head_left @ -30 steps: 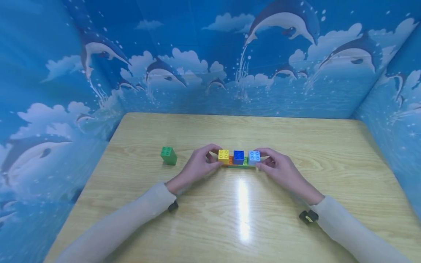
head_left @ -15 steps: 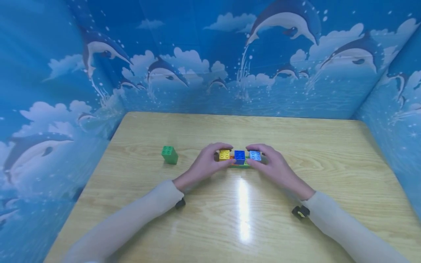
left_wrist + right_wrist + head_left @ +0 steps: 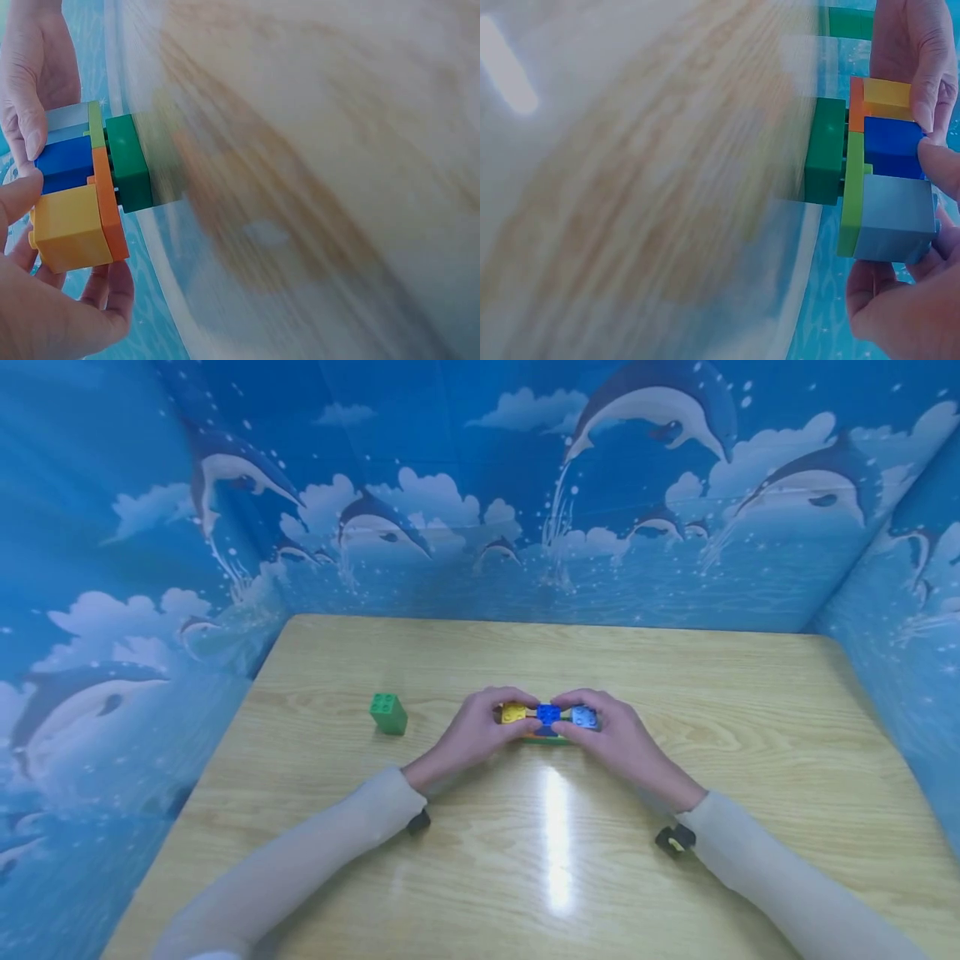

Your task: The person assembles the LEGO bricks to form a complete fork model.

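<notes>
A small structure of toy building blocks stands mid-table. On top, a yellow block (image 3: 513, 712), a dark blue block (image 3: 548, 713) and a light blue block (image 3: 897, 219) stand in a row. Beneath them lie an orange plate (image 3: 110, 202) and a lime plate (image 3: 851, 195) end to end. Under the plates is a dark green block (image 3: 129, 163), with a narrow gap showing its studs. My left hand (image 3: 480, 724) arches over the yellow block, thumb and fingertip pinching the dark blue block. From the other side my right hand (image 3: 618, 731) spans the light blue block and pinches the dark blue block too.
A tall green block (image 3: 390, 714) stands alone on the wooden table (image 3: 300, 777), left of the left hand. Blue dolphin-printed walls (image 3: 450, 552) enclose the table at the back and both sides.
Both hands have moved inward, from the outer ends of the structure to the dark blue block in its middle. The tall green block stays where it was.
</notes>
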A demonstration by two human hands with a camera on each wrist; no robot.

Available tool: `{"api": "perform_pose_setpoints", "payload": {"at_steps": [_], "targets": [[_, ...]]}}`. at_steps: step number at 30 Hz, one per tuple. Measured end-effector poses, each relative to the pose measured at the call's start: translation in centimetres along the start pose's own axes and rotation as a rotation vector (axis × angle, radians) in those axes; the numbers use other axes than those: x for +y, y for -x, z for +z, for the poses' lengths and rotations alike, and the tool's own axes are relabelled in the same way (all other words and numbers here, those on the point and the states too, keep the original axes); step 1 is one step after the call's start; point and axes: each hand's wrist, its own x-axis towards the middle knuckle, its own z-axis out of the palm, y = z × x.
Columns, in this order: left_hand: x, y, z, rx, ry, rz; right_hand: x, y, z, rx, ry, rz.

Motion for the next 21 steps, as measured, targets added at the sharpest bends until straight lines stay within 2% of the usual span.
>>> {"api": "perform_pose_setpoints", "payload": {"at_steps": [8,21], "targets": [[0.01,0.02,0.04,-0.012,0.008,0.002,-0.36,0.14,-0.09,0.017,0.015,0.006],[0.16,-0.5,-0.3,-0.049,0.034,-0.03,-0.01,-0.36,-0.48,-0.028,-0.054,0.037]]}}
